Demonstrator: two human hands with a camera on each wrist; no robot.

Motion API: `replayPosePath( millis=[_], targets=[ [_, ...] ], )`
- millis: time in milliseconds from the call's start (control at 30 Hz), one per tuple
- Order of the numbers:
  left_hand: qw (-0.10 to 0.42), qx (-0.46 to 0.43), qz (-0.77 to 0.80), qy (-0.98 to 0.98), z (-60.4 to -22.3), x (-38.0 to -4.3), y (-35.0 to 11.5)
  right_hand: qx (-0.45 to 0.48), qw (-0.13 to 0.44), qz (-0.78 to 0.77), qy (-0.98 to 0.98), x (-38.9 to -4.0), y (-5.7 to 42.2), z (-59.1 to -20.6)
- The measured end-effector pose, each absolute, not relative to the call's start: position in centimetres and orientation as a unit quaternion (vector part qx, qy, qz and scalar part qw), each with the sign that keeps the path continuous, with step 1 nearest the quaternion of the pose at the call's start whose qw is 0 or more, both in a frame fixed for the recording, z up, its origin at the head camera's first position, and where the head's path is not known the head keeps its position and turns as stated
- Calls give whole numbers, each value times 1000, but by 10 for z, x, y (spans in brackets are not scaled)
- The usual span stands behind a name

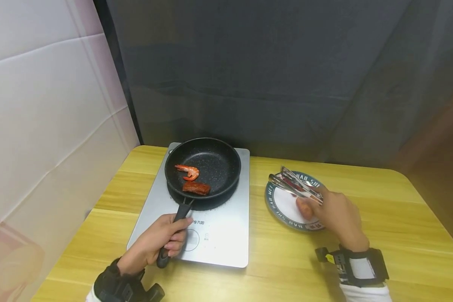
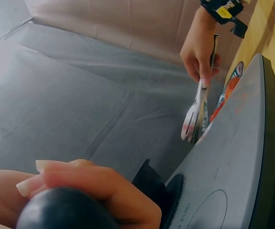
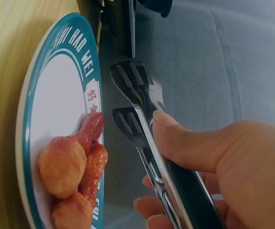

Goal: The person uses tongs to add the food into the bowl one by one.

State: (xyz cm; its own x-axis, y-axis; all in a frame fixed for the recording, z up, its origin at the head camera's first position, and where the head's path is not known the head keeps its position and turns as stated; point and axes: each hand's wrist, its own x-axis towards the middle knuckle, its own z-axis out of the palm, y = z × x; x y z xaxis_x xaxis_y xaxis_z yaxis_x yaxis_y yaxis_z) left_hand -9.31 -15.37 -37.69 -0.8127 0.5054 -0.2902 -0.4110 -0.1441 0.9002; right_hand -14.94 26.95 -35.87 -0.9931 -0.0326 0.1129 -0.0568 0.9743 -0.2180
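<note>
My left hand [image 1: 160, 237] grips the black handle [image 1: 183, 212] of a frying pan [image 1: 220, 167], which is over the cooktop. Inside the pan are a red-orange shrimp [image 1: 188, 171] and a reddish-brown slab of meat [image 1: 196, 188]. Over on the right, my right hand [image 1: 337, 214] holds metal tongs [image 3: 149, 124] above a plate [image 3: 56, 90] with a green lettered rim. The tongs' two slotted ends stand apart, and nothing shows between them. Glossy drumsticks [image 3: 63, 164] lie on the plate; in the head view the hand and tongs hide most of them.
A silver induction cooktop [image 1: 226, 243] lies under the pan, left of the plate. Both stand on a yellow wood-grain table [image 1: 272, 268]. Dark grey cloth [image 1: 249, 84] hangs behind the table, and a pale sheet [image 1: 41, 117] hangs on the left.
</note>
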Motion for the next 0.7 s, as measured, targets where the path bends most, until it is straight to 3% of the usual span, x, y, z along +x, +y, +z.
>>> replayPosePath(
  millis=[433, 700],
  targets=[
    [305, 34, 758, 575, -377, -93, -155, 26, 76, 80, -994, -136, 277, -365],
    [307, 33, 762, 570, -376, -92, -156, 1, 60, 70, -996, -133, 265, -365]
  ],
)
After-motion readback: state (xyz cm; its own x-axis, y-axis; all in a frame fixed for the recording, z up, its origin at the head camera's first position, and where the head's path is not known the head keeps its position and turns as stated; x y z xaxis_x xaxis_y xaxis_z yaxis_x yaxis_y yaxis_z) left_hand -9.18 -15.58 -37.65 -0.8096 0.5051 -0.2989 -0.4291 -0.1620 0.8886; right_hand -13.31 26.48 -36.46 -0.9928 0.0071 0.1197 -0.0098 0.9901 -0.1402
